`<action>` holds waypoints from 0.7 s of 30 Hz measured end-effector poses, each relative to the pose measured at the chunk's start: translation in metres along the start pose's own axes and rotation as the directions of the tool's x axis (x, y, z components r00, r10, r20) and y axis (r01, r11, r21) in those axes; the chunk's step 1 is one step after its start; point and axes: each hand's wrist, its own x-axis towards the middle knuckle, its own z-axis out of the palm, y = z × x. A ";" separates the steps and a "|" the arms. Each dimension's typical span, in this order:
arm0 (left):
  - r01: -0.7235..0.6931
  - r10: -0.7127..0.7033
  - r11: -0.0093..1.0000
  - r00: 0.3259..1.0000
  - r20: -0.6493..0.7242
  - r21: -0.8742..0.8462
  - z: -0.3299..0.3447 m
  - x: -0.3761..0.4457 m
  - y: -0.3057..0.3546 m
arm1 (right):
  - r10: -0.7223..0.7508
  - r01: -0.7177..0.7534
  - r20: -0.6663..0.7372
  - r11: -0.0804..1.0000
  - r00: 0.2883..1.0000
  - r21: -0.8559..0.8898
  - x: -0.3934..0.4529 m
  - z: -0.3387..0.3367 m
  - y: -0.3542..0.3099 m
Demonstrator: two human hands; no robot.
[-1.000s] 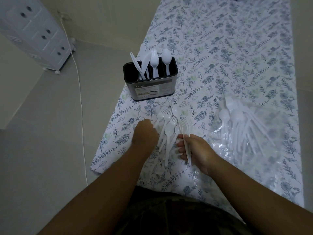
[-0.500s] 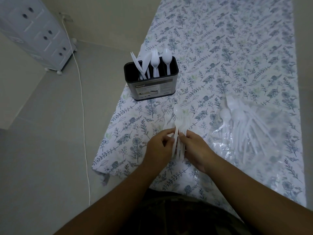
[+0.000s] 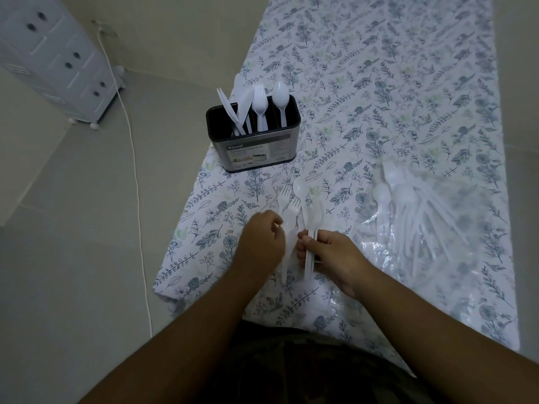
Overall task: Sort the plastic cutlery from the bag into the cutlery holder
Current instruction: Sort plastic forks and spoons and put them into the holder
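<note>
white plastic: slick, thin handles, likely to slide against each other.
risk: the bunch of forks (image 3: 312,228) could fan out or drop from the right hand (image 3: 332,253) if the grip loosens while it is carried to the cutlery holder (image 3: 256,147).
mix-up: a spoon (image 3: 299,188) lies among the loose pieces, easy to drop into the wrong compartment.
right hand: pinched around the fork handles, thumb on top.
left hand (image 3: 262,240): fingers curled over a loose piece on the floral cloth (image 3: 379,83); whether it is gripped, cannot tell.
loose pile: between and just ahead of both hands.
bag (image 3: 423,217): right of the hands, near, cutlery inside.
holder: ahead, apart, partly filled.
</note>
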 end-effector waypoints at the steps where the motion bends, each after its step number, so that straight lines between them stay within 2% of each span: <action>1: 0.054 -0.053 0.999 0.998 -0.012 0.010 0.000 0.004 -0.004 | 0.000 0.000 -0.005 1.000 1.000 0.010 0.000 0.000 0.000; 4: 0.132 -0.138 0.988 0.989 0.060 0.084 0.002 0.012 -0.015 | -0.005 0.005 -0.007 1.000 1.000 0.019 0.000 -0.003 0.003; 7: 0.058 -0.080 0.975 0.992 0.097 0.212 0.005 0.013 -0.018 | -0.010 0.010 -0.029 1.000 1.000 0.018 0.001 -0.005 0.004; 10: 0.062 -0.086 0.966 0.992 0.088 0.250 0.001 0.012 -0.014 | -0.012 0.013 -0.034 1.000 0.999 0.024 0.001 -0.007 0.003; 14: 0.087 -0.087 0.996 0.996 0.004 -0.005 -0.008 0.000 -0.010 | -0.021 0.021 -0.039 1.000 0.999 0.007 0.001 -0.005 0.001; 16: 0.123 -0.101 0.972 0.988 0.118 -0.200 -0.009 -0.010 -0.002 | -0.027 0.028 -0.043 1.000 0.999 0.013 0.002 -0.003 -0.001; 18: 0.245 -0.133 0.874 0.951 0.279 -0.420 -0.005 -0.018 0.005 | -0.029 0.030 -0.019 0.999 0.999 0.023 0.003 -0.002 -0.002; 19: 0.277 -0.134 0.837 0.940 0.315 -0.472 -0.001 -0.022 0.007 | -0.034 0.034 -0.001 0.999 0.999 0.015 0.003 -0.002 -0.003; 21: 0.251 -0.113 0.845 0.947 0.302 -0.471 0.005 -0.027 0.007 | -0.046 0.046 0.027 0.999 0.999 0.000 0.002 -0.002 -0.003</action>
